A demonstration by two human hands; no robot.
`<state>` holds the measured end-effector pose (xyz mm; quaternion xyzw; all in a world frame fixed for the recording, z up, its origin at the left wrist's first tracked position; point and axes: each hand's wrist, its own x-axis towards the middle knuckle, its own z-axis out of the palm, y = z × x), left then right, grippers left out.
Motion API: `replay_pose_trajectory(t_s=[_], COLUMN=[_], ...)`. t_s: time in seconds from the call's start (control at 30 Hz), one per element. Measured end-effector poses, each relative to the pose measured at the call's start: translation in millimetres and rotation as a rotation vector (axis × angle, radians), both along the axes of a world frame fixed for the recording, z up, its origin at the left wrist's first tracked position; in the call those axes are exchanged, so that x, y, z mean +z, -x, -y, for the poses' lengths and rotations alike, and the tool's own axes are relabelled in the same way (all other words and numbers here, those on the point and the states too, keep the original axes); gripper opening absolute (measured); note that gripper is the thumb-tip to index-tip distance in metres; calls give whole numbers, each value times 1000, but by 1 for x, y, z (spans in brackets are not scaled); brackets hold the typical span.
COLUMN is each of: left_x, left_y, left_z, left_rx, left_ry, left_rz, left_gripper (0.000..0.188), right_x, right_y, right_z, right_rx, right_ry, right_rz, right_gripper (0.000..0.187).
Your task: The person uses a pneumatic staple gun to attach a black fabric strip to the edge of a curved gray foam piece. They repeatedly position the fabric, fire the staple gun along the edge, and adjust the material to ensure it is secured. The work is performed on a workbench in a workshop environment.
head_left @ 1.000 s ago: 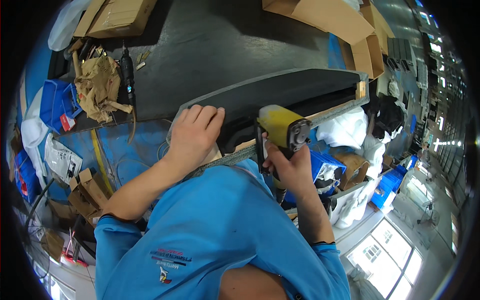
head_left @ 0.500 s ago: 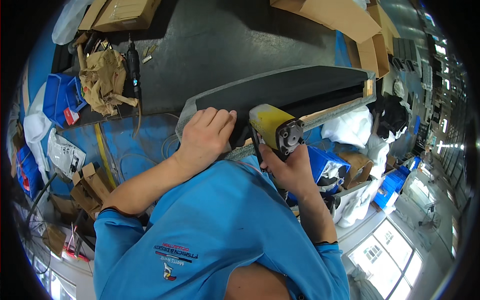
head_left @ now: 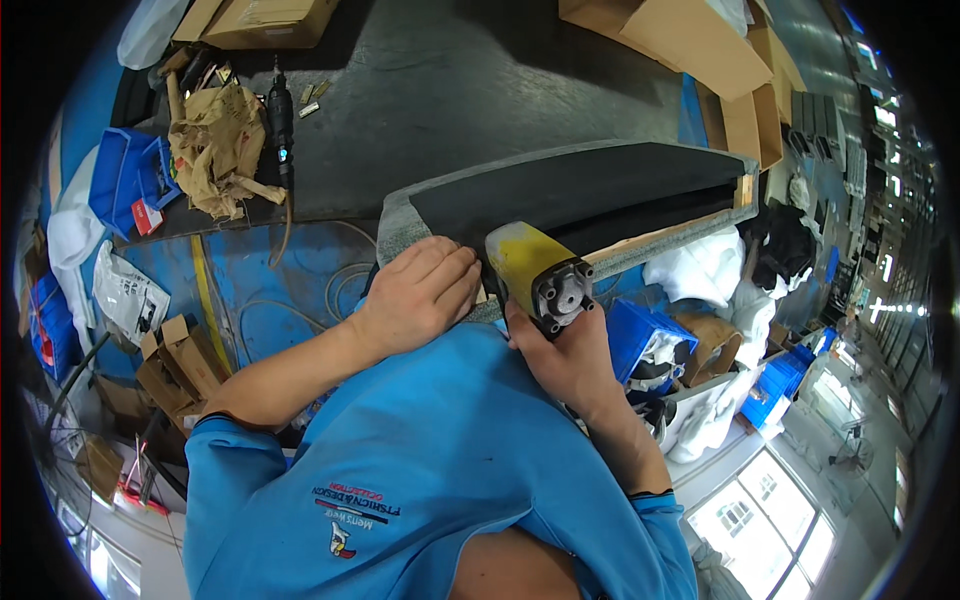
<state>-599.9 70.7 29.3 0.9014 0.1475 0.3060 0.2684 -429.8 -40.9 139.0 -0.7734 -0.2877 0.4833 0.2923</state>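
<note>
Black panel with grey fabric border, tilted up off the dark surface, near edge pressed flat under left hand. Right hand clenched around yellow power tool, touching that edge. Blue bins, white cloth crowding right; cardboard boxes beyond.

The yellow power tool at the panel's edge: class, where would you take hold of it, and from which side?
Hold the yellow power tool by its handle below the yellow body, coming from the near side, as the right hand does. Its head meets the long black panel, which the left hand presses flat.
</note>
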Motion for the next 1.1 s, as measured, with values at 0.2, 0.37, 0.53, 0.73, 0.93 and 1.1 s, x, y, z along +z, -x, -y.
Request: replay_pose_trajectory(t_s=[0.2,0.37,0.53,0.73,0.93,1.1], left_x=[9,16,17,42,53,32], left_y=[11,-51,-88,-107,-123,-95], left_z=[-25,-65,-83,-108,-138,-127], left_rx=[96,-32,-234,-354,-118,144], left_ry=[241,411,243,247,256,131], left_rz=[-15,-463,-637,-769,-796,-784], left_gripper=[32,35,25,36,35,36], right_x=[22,35,19,-72,-220,-351], right_y=[-32,-86,-149,-237,-327,-442], right_z=[17,49,116,207,262,250], right_rx=[-199,-380,-622,-775,-769,-617], right_ry=[-79,-123,-16,134,72,238], right_rz=[8,251,379,189,-199,100], right_gripper=[21,18,24,26,9,33])
